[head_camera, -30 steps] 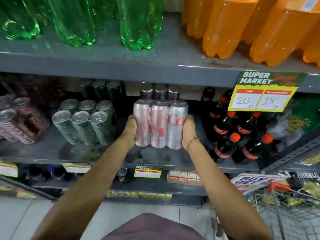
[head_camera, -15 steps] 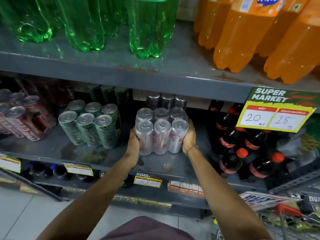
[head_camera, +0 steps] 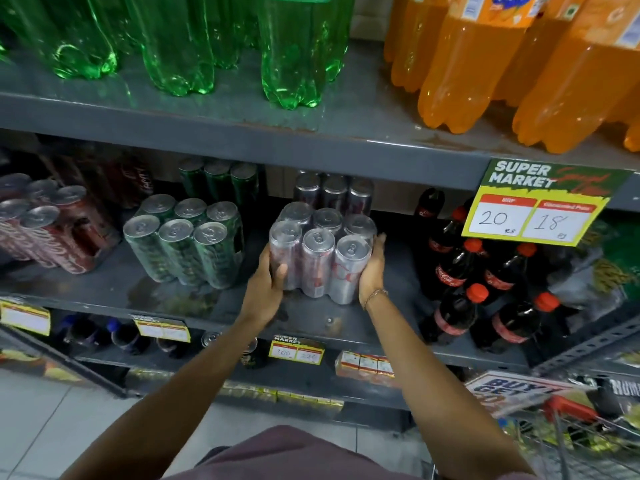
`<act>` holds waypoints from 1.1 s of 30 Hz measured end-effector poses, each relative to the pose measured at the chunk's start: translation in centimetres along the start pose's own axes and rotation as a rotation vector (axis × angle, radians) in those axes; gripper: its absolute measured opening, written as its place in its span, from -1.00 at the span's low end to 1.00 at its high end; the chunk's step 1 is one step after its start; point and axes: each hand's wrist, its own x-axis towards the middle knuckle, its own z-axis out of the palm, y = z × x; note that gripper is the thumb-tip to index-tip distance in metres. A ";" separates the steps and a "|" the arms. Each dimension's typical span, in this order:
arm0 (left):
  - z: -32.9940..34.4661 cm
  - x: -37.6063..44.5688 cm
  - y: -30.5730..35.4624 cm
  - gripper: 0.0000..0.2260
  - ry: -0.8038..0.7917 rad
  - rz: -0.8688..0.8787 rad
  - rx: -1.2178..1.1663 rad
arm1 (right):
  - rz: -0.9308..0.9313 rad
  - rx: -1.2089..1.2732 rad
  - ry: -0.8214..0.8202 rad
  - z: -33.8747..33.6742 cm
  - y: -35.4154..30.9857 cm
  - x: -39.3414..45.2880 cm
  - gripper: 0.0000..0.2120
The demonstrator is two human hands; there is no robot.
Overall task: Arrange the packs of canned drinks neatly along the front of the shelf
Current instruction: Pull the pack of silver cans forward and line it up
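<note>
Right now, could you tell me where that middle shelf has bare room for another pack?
Bare shelf shows along the front edge, in front of the green can pack, and between it and the silver can pack held by the left hand and right hand. The cola bottles crowd the right end.

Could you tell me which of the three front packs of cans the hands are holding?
The silver pack, rightmost of the three; the green pack and red pack sit untouched further left.
</note>
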 end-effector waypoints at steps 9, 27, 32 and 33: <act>3.2 -4.3 4.6 -0.48 0.033 -0.026 -0.109 | -0.033 -0.392 -0.038 -2.6 -0.8 -1.7 -0.40; -4.7 2.3 -1.2 -0.51 -0.270 -0.048 -0.177 | -0.275 -0.473 0.494 9.5 9.0 -13.6 -0.49; -4.0 1.8 -0.2 -0.75 0.161 -0.185 -0.105 | -0.270 -0.620 0.387 7.5 7.6 -11.6 -0.47; -3.5 1.5 0.2 -0.74 0.172 -0.232 -0.097 | -0.312 -0.536 0.501 6.6 6.0 -10.5 -0.51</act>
